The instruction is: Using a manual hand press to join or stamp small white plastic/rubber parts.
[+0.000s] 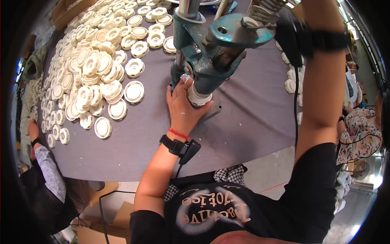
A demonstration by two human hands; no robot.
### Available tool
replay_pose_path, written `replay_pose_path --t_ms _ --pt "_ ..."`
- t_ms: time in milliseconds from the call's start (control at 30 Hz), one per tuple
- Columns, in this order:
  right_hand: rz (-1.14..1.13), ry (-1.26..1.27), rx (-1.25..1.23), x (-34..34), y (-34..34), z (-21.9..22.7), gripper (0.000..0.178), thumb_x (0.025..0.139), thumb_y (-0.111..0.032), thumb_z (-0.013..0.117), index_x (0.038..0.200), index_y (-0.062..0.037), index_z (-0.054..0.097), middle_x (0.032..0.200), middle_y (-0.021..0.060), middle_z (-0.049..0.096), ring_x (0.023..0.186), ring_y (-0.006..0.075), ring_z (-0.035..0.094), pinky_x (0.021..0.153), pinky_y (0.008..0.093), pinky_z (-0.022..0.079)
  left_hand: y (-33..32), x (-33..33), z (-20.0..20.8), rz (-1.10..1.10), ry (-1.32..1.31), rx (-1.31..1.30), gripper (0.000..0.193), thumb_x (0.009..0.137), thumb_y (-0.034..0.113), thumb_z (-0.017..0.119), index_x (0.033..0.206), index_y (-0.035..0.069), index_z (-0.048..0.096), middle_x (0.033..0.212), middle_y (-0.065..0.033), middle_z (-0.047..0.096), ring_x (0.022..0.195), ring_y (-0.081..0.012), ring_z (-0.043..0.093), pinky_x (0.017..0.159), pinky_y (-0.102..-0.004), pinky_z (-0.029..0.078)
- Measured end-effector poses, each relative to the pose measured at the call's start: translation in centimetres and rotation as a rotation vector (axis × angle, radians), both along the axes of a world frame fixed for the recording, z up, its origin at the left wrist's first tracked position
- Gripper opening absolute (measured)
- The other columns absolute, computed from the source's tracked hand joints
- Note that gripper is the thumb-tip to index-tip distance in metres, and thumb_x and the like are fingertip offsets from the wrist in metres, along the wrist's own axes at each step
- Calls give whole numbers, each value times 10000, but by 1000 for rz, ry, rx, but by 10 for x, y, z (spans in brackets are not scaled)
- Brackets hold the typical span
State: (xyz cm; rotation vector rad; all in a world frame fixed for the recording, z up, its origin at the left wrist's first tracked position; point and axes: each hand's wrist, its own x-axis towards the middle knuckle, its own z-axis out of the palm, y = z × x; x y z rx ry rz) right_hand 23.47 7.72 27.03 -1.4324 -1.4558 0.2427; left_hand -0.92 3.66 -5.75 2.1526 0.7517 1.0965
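Note:
My left hand (pixel 183 103) curls round a white round plastic cap (pixel 198 97) seated under the head of a teal hand press (pixel 207 71). Its thumb lies along the near side of the cap, and its fingers reach up the left side beside the press. A red string and a black strapped device are on that wrist. My right forearm (pixel 323 89) is raised along the right side, and a black device (pixel 294 38) is strapped near its wrist. The right hand itself lies beyond the top edge. The press's upper end is cut off there too, with a coil spring (pixel 264 10) showing.
A large heap of white round caps (pixel 87 67) covers the left of the grey table (pixel 243 134). More caps (pixel 290 85) lie along its right edge. A cardboard box (pixel 71 12) stands at the back left. Other people sit at left and right; a co-worker's hand (pixel 33 129) shows.

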Motion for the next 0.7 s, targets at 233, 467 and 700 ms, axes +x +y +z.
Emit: replay_pose_path --t_ms 233,467,700 --pt "-181 9 -479 -99 -153 14 567 906 -260 467 1355 85 434 1325 222 536 1244 270 525 1073 387 376 4 -10 -5 -4 -85 -93 902 599 285 856 1363 73 426 1300 -94 533 1288 -258 452 1100 -596 198" --pt "-244 23 -826 -124 -217 -233 855 691 30 519 1485 15 203 1519 199 296 1437 291 246 1143 374 209 3 -9 -8 -39 -107 -129 1049 580 324 880 1402 44 291 1448 -175 394 1361 -328 358 1127 -577 127" --pt "-388 -99 -459 -124 -181 -303 599 751 38 510 1341 32 405 1343 195 454 1273 310 445 1075 397 334 3 -12 -5 -9 -71 -136 1084 577 353 880 1431 28 296 1372 -175 466 1282 -318 430 1129 -563 148"
